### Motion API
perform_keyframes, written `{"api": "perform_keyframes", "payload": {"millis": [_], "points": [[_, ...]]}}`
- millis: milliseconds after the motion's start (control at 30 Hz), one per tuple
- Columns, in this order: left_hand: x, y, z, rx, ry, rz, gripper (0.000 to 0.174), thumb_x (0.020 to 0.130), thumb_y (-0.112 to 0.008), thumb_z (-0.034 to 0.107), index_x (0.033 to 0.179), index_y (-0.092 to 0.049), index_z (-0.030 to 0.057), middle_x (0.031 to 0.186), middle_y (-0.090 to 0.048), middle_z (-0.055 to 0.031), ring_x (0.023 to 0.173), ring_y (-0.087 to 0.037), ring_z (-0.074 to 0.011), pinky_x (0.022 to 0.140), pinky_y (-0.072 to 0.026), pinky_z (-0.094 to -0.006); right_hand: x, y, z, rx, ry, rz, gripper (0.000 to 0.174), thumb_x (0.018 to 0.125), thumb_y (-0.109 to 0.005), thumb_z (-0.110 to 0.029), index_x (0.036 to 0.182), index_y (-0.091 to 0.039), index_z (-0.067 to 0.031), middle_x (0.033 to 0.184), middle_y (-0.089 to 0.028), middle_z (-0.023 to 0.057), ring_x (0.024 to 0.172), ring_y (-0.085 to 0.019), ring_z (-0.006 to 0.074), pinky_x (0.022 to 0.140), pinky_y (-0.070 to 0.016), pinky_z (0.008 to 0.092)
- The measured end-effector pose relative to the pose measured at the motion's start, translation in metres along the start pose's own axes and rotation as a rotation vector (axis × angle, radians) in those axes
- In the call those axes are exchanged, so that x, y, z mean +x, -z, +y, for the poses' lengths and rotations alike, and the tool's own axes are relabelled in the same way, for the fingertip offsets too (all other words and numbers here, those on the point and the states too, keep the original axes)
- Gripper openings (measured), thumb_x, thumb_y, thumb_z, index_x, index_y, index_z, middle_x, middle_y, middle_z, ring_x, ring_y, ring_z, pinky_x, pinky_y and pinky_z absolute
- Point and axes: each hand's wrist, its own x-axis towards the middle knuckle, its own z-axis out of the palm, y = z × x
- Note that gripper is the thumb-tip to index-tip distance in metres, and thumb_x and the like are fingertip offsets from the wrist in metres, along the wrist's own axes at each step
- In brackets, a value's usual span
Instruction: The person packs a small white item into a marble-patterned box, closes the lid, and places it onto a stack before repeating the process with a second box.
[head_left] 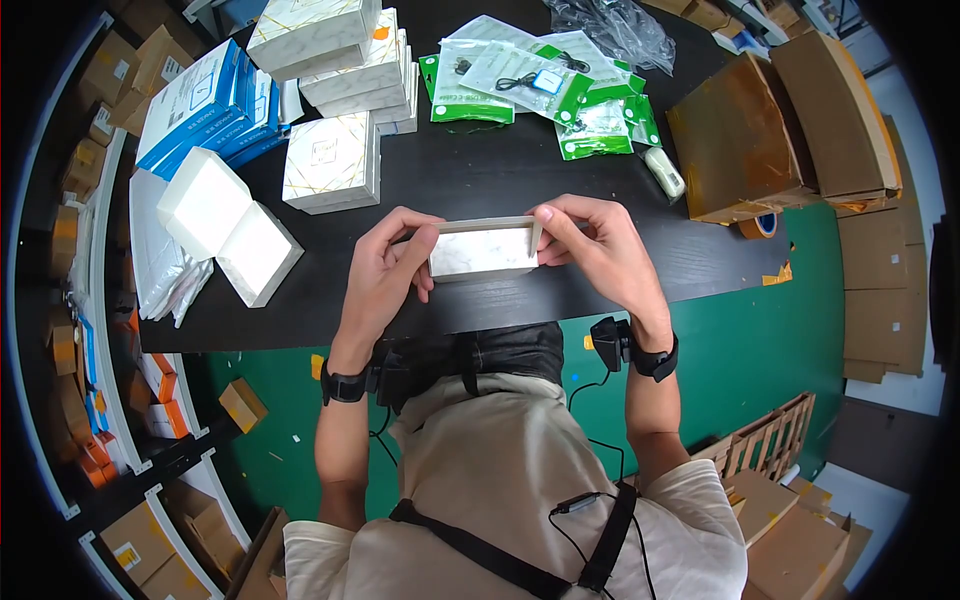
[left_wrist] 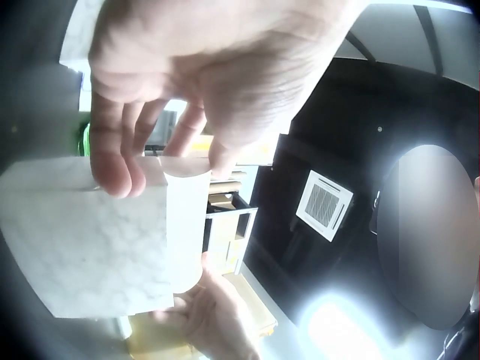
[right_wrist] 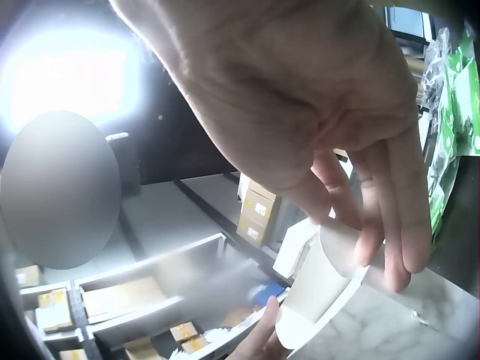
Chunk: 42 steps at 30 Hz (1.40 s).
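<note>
A marbled white carton (head_left: 483,252) is held between both hands above the table's near edge, one open side facing the body. The left hand (head_left: 385,262) pinches its left end, thumb on the near side. At the right end, the right hand (head_left: 600,247) grips the carton with the thumb at the top corner. In the left wrist view the left fingers (left_wrist: 114,161) lie on the marbled wall (left_wrist: 90,232). The right wrist view shows the right hand (right_wrist: 322,112) at a raised, curved white flap (right_wrist: 315,289).
On the black table (head_left: 440,175) are stacked marbled boxes (head_left: 328,160), an opened white box (head_left: 235,225), blue boxes (head_left: 200,105), green-and-clear pouches (head_left: 525,80) and a white device (head_left: 663,173). A cardboard box (head_left: 735,140) and a tape roll (head_left: 760,226) stand at the right.
</note>
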Motion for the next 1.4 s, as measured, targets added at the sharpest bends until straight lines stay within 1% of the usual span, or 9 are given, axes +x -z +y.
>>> {"api": "perform_keyframes", "payload": {"millis": [100,200,233,333,633,900,1167,1267,1400], "points": [[0.001,0.001,0.001,-0.003,0.0,-0.003,0.025,0.108,-0.066,0.024,0.115,-0.069,0.0002,0.076,-0.062,0.0004,0.061,-0.06,-0.0051,0.05,-0.0478,-0.0209,0.001,0.002,0.001,0.018,-0.012,-0.016,0.035,0.111,-0.06,-0.025,0.116,-0.074,0.0064,0.089,-0.073,0.0062,0.082,-0.072,0.0102,0.076,-0.0631,0.0261],[0.0,0.004,-0.001,0.038,0.008,-0.028,0.034,0.111,-0.06,0.032,0.114,-0.069,-0.0008,0.09,-0.069,-0.0054,0.062,-0.062,-0.0091,0.052,-0.0511,-0.0235,0.001,0.003,0.001,0.017,-0.019,-0.028,0.035,0.111,-0.059,-0.025,0.116,-0.074,0.0067,0.09,-0.073,0.0068,0.082,-0.072,0.0106,0.076,-0.0636,0.0262],[0.0,0.004,-0.001,0.038,0.008,-0.027,0.034,0.111,-0.06,0.032,0.114,-0.069,-0.0008,0.09,-0.069,-0.0054,0.062,-0.062,-0.0091,0.052,-0.0511,-0.0235,0.001,0.004,0.0,0.006,-0.018,-0.033,0.035,0.112,-0.059,-0.025,0.116,-0.073,0.0068,0.09,-0.073,0.0072,0.083,-0.073,0.0108,0.076,-0.0638,0.0263],[0.001,0.001,0.002,-0.027,0.028,-0.004,0.025,0.108,-0.065,0.025,0.11,-0.068,-0.0001,0.078,-0.062,-0.0006,0.061,-0.061,-0.0056,0.05,-0.0482,-0.021,0.002,0.006,-0.002,-0.022,-0.01,-0.043,0.035,0.112,-0.058,-0.025,0.116,-0.073,0.0069,0.092,-0.074,0.0078,0.083,-0.073,0.0112,0.076,-0.064,0.0265],[0.001,0.002,0.003,-0.026,0.03,-0.019,0.026,0.108,-0.066,0.026,0.107,-0.066,0.0002,0.078,-0.062,-0.0006,0.061,-0.061,-0.0058,0.05,-0.0484,-0.0216,0.004,0.01,-0.003,-0.084,0.046,-0.081,0.034,0.113,-0.056,-0.023,0.118,-0.073,0.0058,0.092,-0.074,0.0083,0.083,-0.073,0.0116,0.077,-0.064,0.0275],[0.0,0.001,0.004,-0.003,0.025,-0.026,0.026,0.106,-0.069,0.026,0.113,-0.068,0.0009,0.077,-0.061,0.001,0.063,-0.061,-0.0053,0.051,-0.0481,-0.0211,0.003,0.008,-0.005,-0.103,0.067,-0.077,0.032,0.112,-0.057,-0.022,0.117,-0.073,0.0056,0.09,-0.074,0.0079,0.083,-0.073,0.0112,0.077,-0.0634,0.0276],[-0.003,0.008,0.003,0.012,0.03,-0.066,0.025,0.104,-0.072,0.02,0.12,-0.068,0.0005,0.08,-0.064,0.0001,0.064,-0.061,-0.0056,0.056,-0.0497,-0.0222,0.0,0.009,-0.007,-0.092,0.06,-0.097,0.028,0.111,-0.059,-0.019,0.118,-0.072,0.0051,0.092,-0.073,0.0078,0.084,-0.073,0.0109,0.08,-0.0627,0.0281],[-0.005,0.011,0.005,0.022,0.056,-0.112,0.026,0.102,-0.069,0.011,0.124,-0.066,-0.0026,0.123,-0.071,-0.014,0.076,-0.065,-0.0099,0.063,-0.0565,-0.0258,-0.001,0.01,-0.005,-0.096,0.048,-0.117,0.026,0.11,-0.061,-0.017,0.121,-0.071,0.0045,0.094,-0.073,0.0073,0.085,-0.072,0.0103,0.081,-0.0619,0.0276],[-0.006,0.013,0.004,0.002,0.073,-0.144,0.034,0.098,-0.071,0.004,0.131,-0.062,-0.0022,0.131,-0.068,-0.0146,0.082,-0.064,-0.0094,0.068,-0.0553,-0.0248,-0.003,0.012,-0.002,-0.135,0.021,-0.161,0.026,0.106,-0.066,-0.013,0.128,-0.069,0.0023,0.095,-0.073,0.0059,0.085,-0.071,0.0091,0.081,-0.0597,0.0259]]}}
